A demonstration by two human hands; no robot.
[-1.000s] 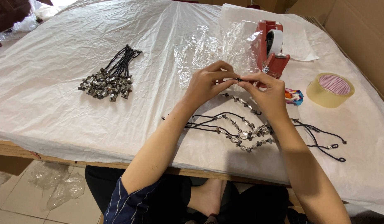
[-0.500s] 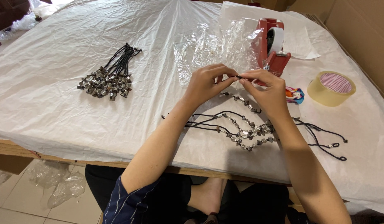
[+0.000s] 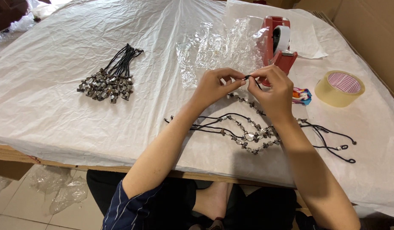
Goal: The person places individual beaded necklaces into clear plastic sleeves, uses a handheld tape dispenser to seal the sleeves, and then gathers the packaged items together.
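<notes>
Both hands — left hand (image 3: 214, 87), right hand (image 3: 273, 91) — pinch one black cord (image 3: 247, 77) between their fingers.

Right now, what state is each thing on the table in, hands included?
Left hand: fingertips pinched on the thin black cord.
Right hand: pinching the same cord.
Loose beaded black-cord necklaces: spread flat, tangled, below the hands.
Bundle of beaded black-cord necklaces: gathered, lying apart at left.
Red tape dispenser: upright, roll loaded.
Roll of clear packing tape: lying flat.
Clear crinkled plastic bags: crumpled, lying flat.
</notes>
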